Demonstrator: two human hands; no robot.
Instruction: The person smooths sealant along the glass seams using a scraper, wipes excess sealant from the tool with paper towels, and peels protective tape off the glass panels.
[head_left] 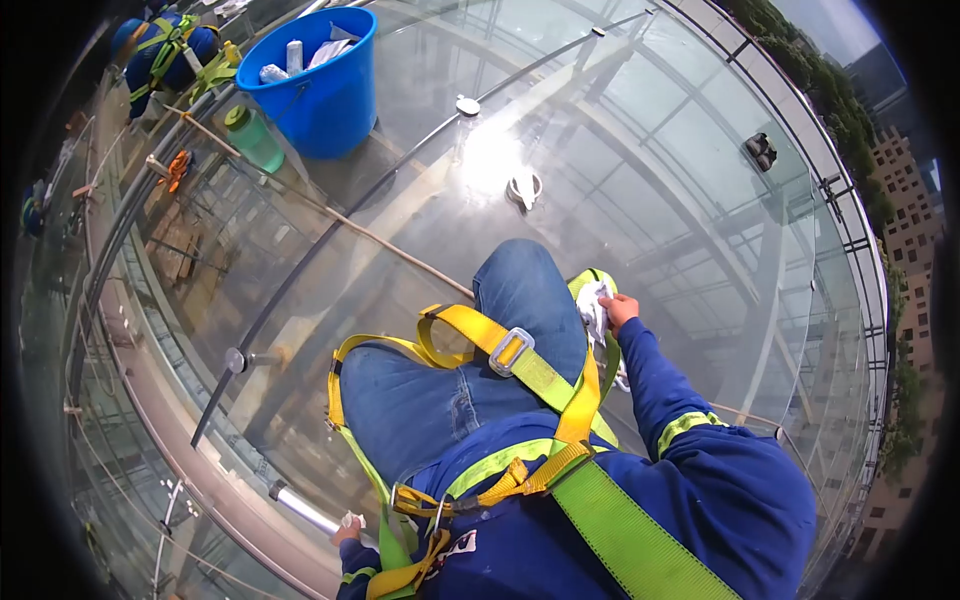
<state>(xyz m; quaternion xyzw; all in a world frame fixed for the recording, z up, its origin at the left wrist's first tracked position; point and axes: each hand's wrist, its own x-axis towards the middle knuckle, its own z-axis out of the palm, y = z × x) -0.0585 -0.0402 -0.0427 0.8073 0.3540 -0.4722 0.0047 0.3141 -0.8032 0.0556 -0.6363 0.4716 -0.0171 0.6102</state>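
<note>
My right hand (622, 309) pinches a crumpled white cloth (593, 303) beside my right knee, with a yellow-green strap or pouch (607, 340) just behind it. Low at the left, my left hand (349, 535) is closed on a small crumpled white piece (351, 520), either cloth or paper. That hand is near a metal rail (308, 508). A harness with yellow and green webbing (560, 390) and a metal buckle (512, 348) crosses my lap. My legs in blue jeans (410, 410) rest on the glass panels.
A blue bucket (325, 105) holding white items stands beside a green bottle (255, 140). A round white object (523, 188) lies ahead on the glass, and a dark item (761, 152) farther right. A rope (400, 250) crosses the glass. Another person in a harness (165, 50) is at upper left.
</note>
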